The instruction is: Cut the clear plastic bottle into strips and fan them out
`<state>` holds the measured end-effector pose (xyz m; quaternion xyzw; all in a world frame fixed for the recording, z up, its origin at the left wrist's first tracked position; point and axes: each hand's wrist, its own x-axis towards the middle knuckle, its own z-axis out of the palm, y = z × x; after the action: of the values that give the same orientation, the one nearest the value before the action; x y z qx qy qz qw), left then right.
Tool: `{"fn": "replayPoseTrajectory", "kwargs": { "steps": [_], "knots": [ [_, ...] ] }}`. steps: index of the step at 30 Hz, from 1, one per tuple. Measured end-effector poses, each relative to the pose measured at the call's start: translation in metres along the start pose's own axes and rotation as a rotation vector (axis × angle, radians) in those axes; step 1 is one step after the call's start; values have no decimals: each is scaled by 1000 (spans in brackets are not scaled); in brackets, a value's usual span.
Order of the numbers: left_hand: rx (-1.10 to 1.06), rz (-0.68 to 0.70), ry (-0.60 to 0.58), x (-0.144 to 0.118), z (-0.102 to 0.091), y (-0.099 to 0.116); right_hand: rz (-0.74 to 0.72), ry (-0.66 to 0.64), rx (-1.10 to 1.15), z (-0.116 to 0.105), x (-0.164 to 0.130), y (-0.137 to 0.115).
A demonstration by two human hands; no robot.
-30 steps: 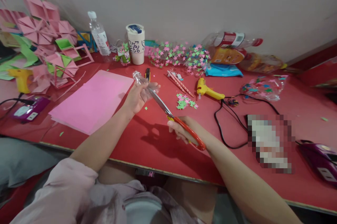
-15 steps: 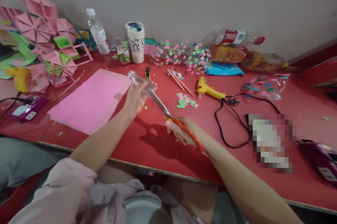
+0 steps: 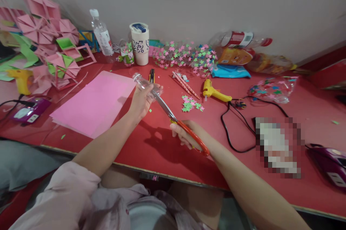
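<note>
Two hands busy over the red table. Left hand is wrapped around a small clear plastic bottle, held above the table, neck pointing up-left toward the pink paper sheet. Right hand has its fingers through the red handles of the scissors, blades aimed at the bottle's lower end and touching it just beside the left fingers; how far the blades are open is hard to tell.

Judgement: cutting the bottle. To do it well, grip the bottle firm so it can't roll, keep left fingertips behind the cut line, work with short snips, turn the bottle not the scissors.

Nearby: yellow glue gun, loose paper stars, patterned cup, black cable.
</note>
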<state>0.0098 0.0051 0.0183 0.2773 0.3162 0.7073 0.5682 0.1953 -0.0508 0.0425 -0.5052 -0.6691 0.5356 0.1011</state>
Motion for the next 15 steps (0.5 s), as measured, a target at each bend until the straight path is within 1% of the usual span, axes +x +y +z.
{"fn": "replayPoseTrajectory", "kwargs": {
  "steps": [3, 6, 12, 15],
  "knots": [
    [13, -5, 7, 0, 1, 1, 70, 56, -40, 2, 0, -2],
    [6, 9, 10, 1, 0, 1, 112, 81, -50, 4, 0, -4],
    [14, 38, -2, 5, -4, 0, 125, 97, -26, 5, -1, -7],
    [27, 44, -20, 5, -4, 1, 107, 59, -25, 4, -1, -6]
  ]
}}
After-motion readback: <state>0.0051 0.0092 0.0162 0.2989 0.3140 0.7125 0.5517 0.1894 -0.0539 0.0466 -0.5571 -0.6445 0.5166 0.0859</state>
